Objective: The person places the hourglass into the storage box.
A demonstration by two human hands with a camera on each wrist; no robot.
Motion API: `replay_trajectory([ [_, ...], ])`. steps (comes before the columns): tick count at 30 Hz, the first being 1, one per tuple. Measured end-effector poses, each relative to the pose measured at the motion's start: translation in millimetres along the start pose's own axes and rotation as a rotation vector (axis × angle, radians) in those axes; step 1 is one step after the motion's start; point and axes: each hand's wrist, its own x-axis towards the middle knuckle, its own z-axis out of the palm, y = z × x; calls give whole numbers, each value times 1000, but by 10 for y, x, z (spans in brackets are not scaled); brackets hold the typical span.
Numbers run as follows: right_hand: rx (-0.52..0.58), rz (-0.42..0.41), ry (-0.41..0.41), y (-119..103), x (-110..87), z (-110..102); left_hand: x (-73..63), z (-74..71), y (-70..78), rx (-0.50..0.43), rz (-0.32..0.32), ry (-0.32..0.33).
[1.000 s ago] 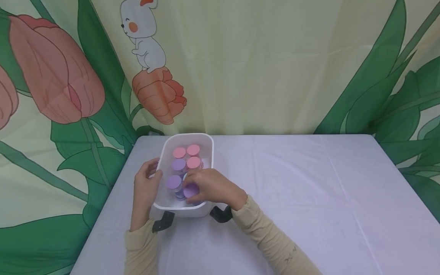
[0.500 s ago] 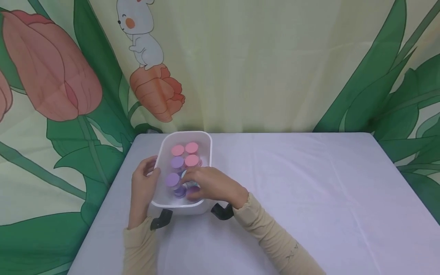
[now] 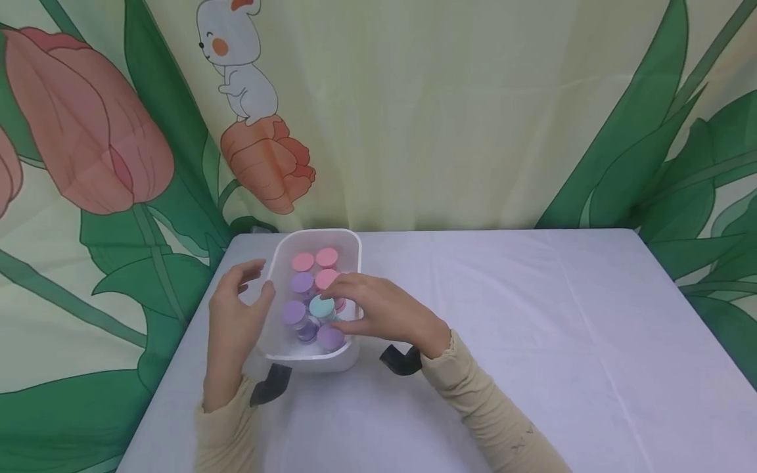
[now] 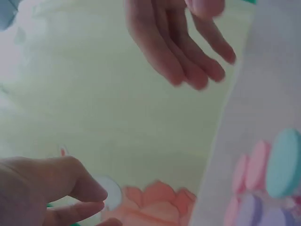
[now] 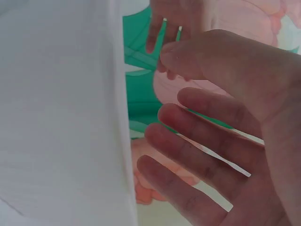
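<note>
A white rectangular box [image 3: 319, 363] stands at the left of the table, holding several small clear jars with coloured lids. Purple-lidded jars [image 3: 294, 314], pink-lidded jars [image 3: 303, 263] and a jar with a teal lid [image 3: 322, 307] are grouped inside. My left hand [image 3: 233, 322] hovers at the box's left side, thumb and fingers apart, holding nothing. Over the right rim is my right hand [image 3: 393, 312], its fingertips above the jars by the teal lid; whether they touch one is hard to tell. The right wrist view shows the right hand's fingers [image 5: 188, 146] extended with nothing between them.
A white cloth covers the table [image 3: 503, 341]. Behind it hangs a curtain [image 3: 449, 118] printed with tulips, leaves and a rabbit on a carrot. Black curved pieces [image 3: 273, 384] sit at both wrists.
My left hand has come off the box's left wall and shifted left. My right hand has let go of the purple-lidded jar and drawn back right, uncovering the teal lid.
</note>
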Motion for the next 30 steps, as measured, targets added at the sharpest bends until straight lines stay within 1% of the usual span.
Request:
replay_trajectory([
  [4, -21, 9, 53, 33, -80, -107, -16, 10, 237, -19, 52, -44],
  [7, -42, 29, 80, 52, -142, -199, -24, 44, 383, -43, 79, -83],
  [11, -61, 65, 108, 77, -238, -327, -34, 125, 522, -82, 106, -139],
  [13, -71, 78, 135, 100, -290, -385, -40, 175, 583, -96, 140, -166],
  [14, -79, 85, 151, 111, -317, -412, -43, 204, 611, -109, 170, -177],
  [18, -109, 100, 219, 171, -440, -491, -55, 341, 705, -131, 308, -205],
  [21, -133, 127, 245, 217, -543, -525, -76, 456, 759, -131, 382, -222],
  [26, -169, 194, 262, 271, -695, -559, -129, 640, 826, -126, 436, -247],
  [30, -171, 236, 253, 306, -784, -566, -181, 780, 829, -109, 464, -227],
])
